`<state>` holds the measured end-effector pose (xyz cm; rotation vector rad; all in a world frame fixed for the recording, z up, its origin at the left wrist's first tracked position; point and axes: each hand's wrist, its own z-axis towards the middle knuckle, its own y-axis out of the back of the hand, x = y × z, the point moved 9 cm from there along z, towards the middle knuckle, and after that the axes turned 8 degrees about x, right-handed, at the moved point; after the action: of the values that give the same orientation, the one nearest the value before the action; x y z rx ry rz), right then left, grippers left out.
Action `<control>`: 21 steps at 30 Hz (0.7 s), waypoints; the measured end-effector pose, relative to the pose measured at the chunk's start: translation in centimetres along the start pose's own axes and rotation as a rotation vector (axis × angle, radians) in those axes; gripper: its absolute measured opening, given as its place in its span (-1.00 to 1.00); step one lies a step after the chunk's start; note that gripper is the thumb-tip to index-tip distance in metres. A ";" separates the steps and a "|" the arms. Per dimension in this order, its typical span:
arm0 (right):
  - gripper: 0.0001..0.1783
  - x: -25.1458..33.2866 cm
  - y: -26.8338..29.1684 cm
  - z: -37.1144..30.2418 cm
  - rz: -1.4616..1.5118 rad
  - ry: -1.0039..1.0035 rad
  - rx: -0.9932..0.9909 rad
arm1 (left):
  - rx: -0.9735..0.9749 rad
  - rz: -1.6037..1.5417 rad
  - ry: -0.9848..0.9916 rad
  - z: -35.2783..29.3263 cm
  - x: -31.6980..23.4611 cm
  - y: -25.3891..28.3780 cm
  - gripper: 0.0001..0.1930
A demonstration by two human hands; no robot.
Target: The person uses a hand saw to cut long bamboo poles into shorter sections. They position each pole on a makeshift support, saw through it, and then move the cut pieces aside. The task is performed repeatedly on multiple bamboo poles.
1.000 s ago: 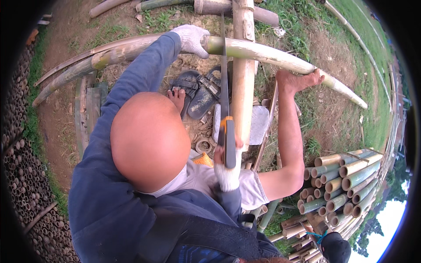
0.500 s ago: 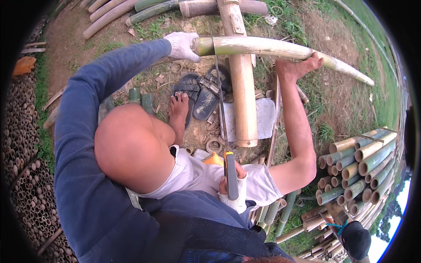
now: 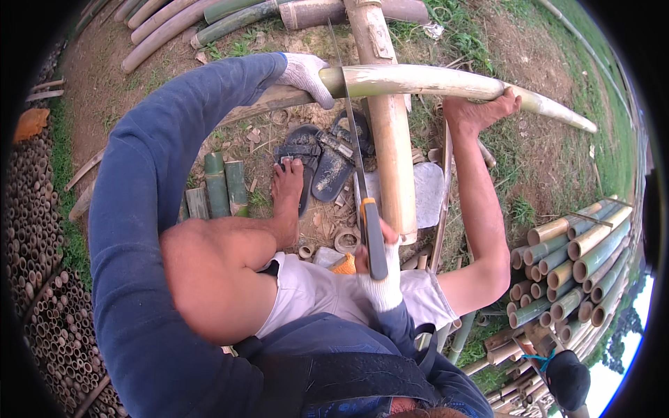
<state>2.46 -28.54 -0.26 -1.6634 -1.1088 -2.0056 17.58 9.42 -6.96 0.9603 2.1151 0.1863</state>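
Note:
A pale, slightly curved bamboo pole [image 3: 425, 79] lies crosswise over a thicker bamboo log [image 3: 391, 146]. My left hand [image 3: 306, 75], in a white knit glove, is wrapped round the pole's left end. Close to the right of that hand, the long thin blade of a hand saw [image 3: 357, 146] crosses the pole. My right hand [image 3: 382, 268], in a white glove with bare fingertips, grips the saw's black and orange handle above my lap. My bare right foot [image 3: 481, 108] presses against the pole further right. Whether the blade has cut into the pole, I cannot tell.
Black sandals [image 3: 327, 164] lie near my left foot, beside short green bamboo pieces [image 3: 217, 182]. Stacked bamboo poles [image 3: 578, 261] stand at the right, with a dark cap [image 3: 568, 380] below them. Many cut bamboo ends [image 3: 42, 223] fill the left side. Longer poles [image 3: 240, 24] lie at the back.
My right hand has pushed the saw forward, away from my body, so its handle is closer to the pole. My left hand has shifted slightly right, still holding the pole.

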 end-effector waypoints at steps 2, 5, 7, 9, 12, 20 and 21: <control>-0.28 2.9 1.9 -4.3 -0.135 0.005 -0.027 | 0.051 -0.098 -0.033 0.6 0.5 -0.1 -0.18; -0.33 3.5 1.7 -2.3 -0.187 -0.072 0.005 | 0.091 -0.110 -0.019 1.4 1.3 -0.5 -0.18; -0.32 -0.2 -0.5 5.2 -0.039 -0.119 -0.001 | -0.007 -0.023 -0.032 1.7 1.2 -0.1 -0.21; -0.32 -3.0 -2.7 12.6 0.023 -0.061 -0.008 | -0.058 -0.019 -0.057 1.5 1.1 -0.1 -0.23; -0.33 -4.6 -3.5 15.9 0.070 0.017 -0.013 | -0.035 -0.123 -0.063 1.2 1.2 -0.6 -0.20; -0.16 2.2 1.4 -6.1 0.074 -0.014 0.019 | 0.023 -0.134 -0.140 2.2 1.6 -0.4 -0.26; -0.15 2.0 1.4 -6.3 0.039 -0.085 0.027 | 0.050 -0.133 -0.141 2.3 1.7 -0.6 -0.26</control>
<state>-1.50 -33.54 2.00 -1.7577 -1.1180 -1.9046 18.22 9.75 -9.77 0.8333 2.0528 -0.0007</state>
